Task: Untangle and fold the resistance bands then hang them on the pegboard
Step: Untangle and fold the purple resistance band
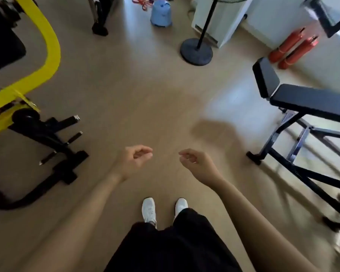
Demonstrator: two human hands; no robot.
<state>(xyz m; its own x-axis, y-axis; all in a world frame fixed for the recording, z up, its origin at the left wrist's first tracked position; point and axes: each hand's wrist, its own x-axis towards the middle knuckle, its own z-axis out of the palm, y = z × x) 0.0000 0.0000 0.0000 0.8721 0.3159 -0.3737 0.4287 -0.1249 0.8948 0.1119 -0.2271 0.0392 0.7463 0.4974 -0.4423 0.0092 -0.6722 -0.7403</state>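
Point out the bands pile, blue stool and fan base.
resistance bands (142, 2), head view, on the red loops of the pile on the floor.
blue stool (161, 13), head view, on its side wall.
fan base (196, 52), head view, on the round disc.

Floor (145, 95): smooth tan surface, semi-gloss, light glare patch. Weight bench (310, 101): matt black padded upholstery on a glossy black metal frame. Exercise machine (47, 42): glossy yellow painted metal with black metal legs. Small bin (161, 13): smooth pale blue plastic. Fan stand base (196, 53): matt dark. Shoes (149, 210): white, cloth-like. Trousers (175, 248): matt black cloth.
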